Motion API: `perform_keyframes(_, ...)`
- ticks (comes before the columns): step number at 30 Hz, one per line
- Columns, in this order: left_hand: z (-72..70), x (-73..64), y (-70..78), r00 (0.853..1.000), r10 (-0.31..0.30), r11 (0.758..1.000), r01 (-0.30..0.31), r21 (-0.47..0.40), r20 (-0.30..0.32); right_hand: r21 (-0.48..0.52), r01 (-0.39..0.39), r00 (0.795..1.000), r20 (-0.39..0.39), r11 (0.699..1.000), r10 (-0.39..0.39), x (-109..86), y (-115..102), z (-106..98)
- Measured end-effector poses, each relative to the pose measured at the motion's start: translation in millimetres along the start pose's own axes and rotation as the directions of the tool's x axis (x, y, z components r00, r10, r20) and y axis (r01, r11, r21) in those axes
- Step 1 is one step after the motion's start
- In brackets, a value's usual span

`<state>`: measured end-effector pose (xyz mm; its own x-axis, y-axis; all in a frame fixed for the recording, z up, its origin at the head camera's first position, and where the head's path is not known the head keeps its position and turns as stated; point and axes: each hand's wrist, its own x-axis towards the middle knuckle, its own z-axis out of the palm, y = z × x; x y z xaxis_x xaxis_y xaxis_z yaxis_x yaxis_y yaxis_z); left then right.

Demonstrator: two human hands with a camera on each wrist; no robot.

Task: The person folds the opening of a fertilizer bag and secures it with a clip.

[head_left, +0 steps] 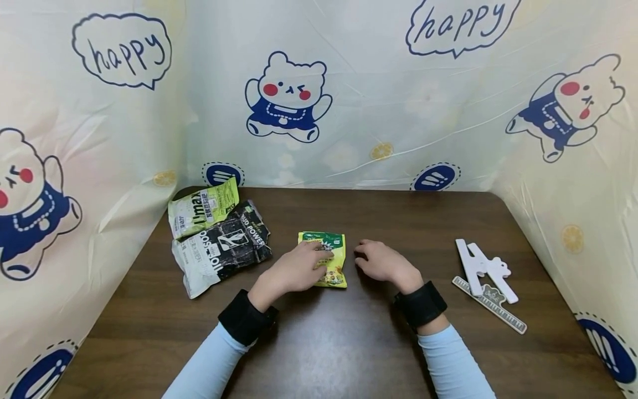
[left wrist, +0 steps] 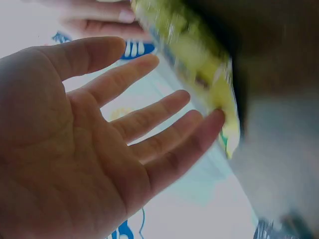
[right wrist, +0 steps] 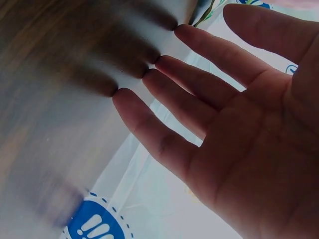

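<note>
A small yellow and green snack packet (head_left: 338, 260) lies flat at the middle of the table. My left hand (head_left: 295, 267) is over its left part, covering some of the print. In the left wrist view, the fingers of that left hand (left wrist: 99, 134) are spread and fairly straight, with the little finger at the edge of the yellow packet (left wrist: 199, 64). To the packet's right, my right hand (head_left: 384, 262) holds nothing. The right wrist view shows the right hand (right wrist: 214, 119) with its fingertips touching the brown table.
A black and white bag (head_left: 224, 244) and a lime-green bag (head_left: 204, 208) lie at the left back of the table (head_left: 319, 354). On the right, white clips (head_left: 485, 269) sit on and beside a grey ruler-like strip (head_left: 490, 306). A printed curtain (head_left: 359, 127) surrounds the table's back and sides.
</note>
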<state>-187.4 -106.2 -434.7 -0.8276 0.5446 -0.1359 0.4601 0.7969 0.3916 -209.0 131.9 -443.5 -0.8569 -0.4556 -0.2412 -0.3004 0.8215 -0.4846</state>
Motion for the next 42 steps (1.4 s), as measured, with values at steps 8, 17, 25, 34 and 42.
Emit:
perform_keyframes(8,-5.8,0.8,-12.1,0.998,0.028,0.999,-0.025,-0.042,0.061,-0.018,0.008,1.000,-0.020,1.000,-0.009,1.1,1,1)
perform_keyframes(17,0.6,0.5,-2.0,0.995,0.030,0.999,-0.027,-0.034,0.094,-0.019,0.012,0.999,-0.042,1.000,-0.013,1.9,-1,3)
perform_keyframes(25,9.5,-0.5,14.1,0.994,0.082,0.997,-0.083,0.009,0.067,-0.008,0.017,0.995,-0.100,1.000,-0.018,1.3,1,1)
perform_keyframes(34,20.4,-2.2,28.8,0.993,0.103,0.993,-0.106,0.047,0.063,0.009,-0.157,0.988,-0.012,0.988,0.157,-1.3,5,-3)
perform_keyframes(42,27.2,-3.5,42.5,0.986,0.159,0.979,-0.165,0.119,0.054,-0.031,-0.216,0.974,0.069,0.976,0.218,-3.0,11,-5)
